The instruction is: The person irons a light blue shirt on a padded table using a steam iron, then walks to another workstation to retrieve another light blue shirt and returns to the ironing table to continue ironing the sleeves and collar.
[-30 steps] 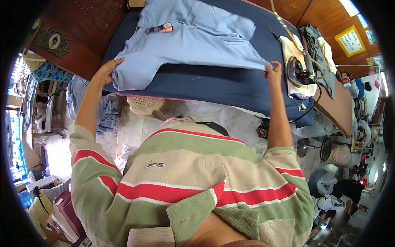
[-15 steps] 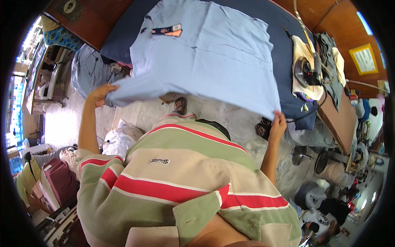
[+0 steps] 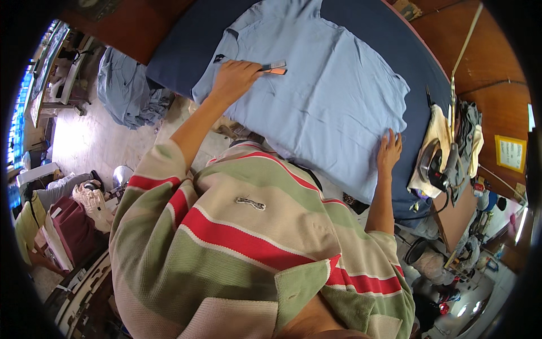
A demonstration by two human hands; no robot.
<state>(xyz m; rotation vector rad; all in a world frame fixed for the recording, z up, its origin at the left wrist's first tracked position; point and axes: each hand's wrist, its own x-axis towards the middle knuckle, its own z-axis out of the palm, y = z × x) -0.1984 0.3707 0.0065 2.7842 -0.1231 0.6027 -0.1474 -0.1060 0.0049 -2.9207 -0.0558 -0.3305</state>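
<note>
A light blue shirt (image 3: 316,90) lies spread on the dark blue padded table (image 3: 180,51), its lower edge hanging over the near side. Hang tags, dark and orange (image 3: 275,69), rest on its left part, close to the neck opening. My left hand (image 3: 237,79) reaches over the shirt with bent fingers closed on the near end of these tags; its fingertips are partly hidden. On the right, my right hand (image 3: 389,150) lies flat against the shirt's side edge, fingers spread.
An iron (image 3: 433,164) with a hose and cord stands on a cream cloth (image 3: 436,127) at the table's right end, beside dark folded clothes (image 3: 467,130). A heap of blue clothes (image 3: 124,87) sits left of the table. A brown board (image 3: 451,220) leans at the right.
Both hands have let go of the shirt's raised near edge, which has come down. My left hand has moved up and right to the tags; my right hand now rests on the cloth.
</note>
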